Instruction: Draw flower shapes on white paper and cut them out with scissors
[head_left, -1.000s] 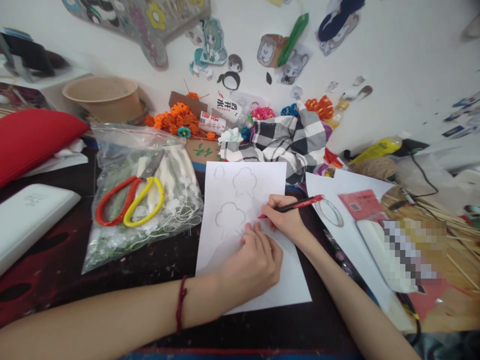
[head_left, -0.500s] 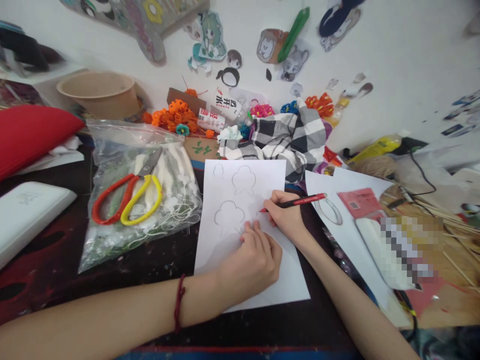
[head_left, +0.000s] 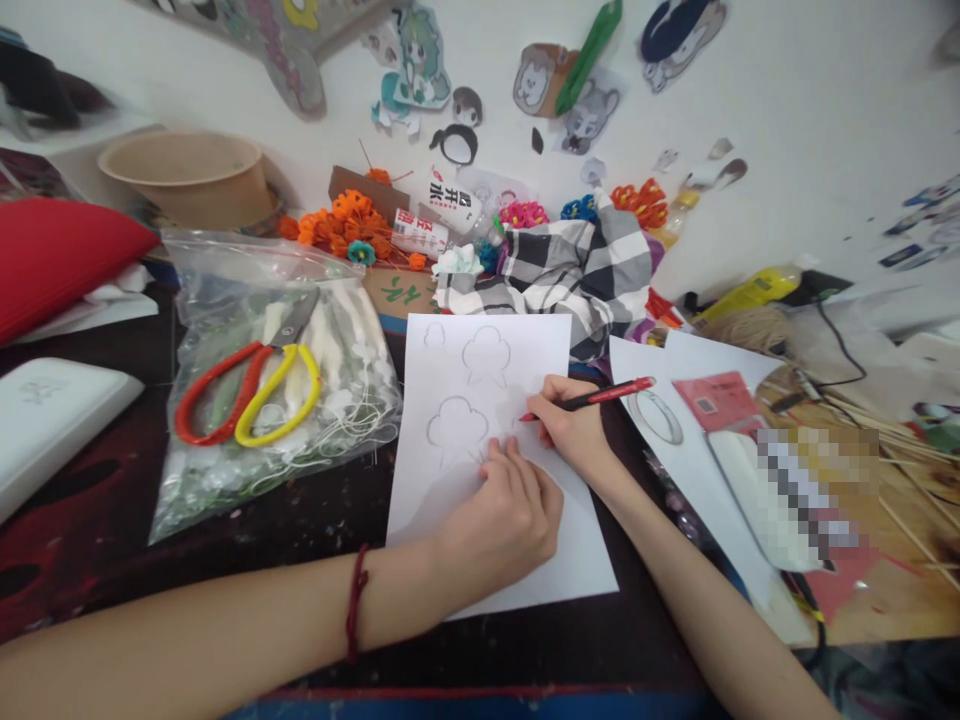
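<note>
A white sheet of paper [head_left: 424, 510] bears pencil outlines: one small shape and two larger cloud-like shapes with points beneath. My left hand [head_left: 502, 520] rests on the lower middle of the sheet, fingers bent and slightly apart, fingertips on the paper, holding nothing. At the sheet's right edge, my right hand [head_left: 574, 425] is closed round a red and black mechanical pencil [head_left: 615, 391]. The pencil's tip points left, at the paper just above my left fingertips, near a faint short mark. A dark red cord circles my left wrist.
Scissors [head_left: 287, 342] with red and yellow handles lie on a clear plastic bag [head_left: 349, 390] to the left. A white box [head_left: 56, 425] is farther left. Checked cloth [head_left: 551, 265] and orange flowers [head_left: 349, 222] sit behind. More papers [head_left: 694, 460] and thin sticks [head_left: 911, 515] lie right.
The view has shifted slightly, so the bag and scissors appear a little farther left and higher. Both hands keep nearly the same place on the paper.
</note>
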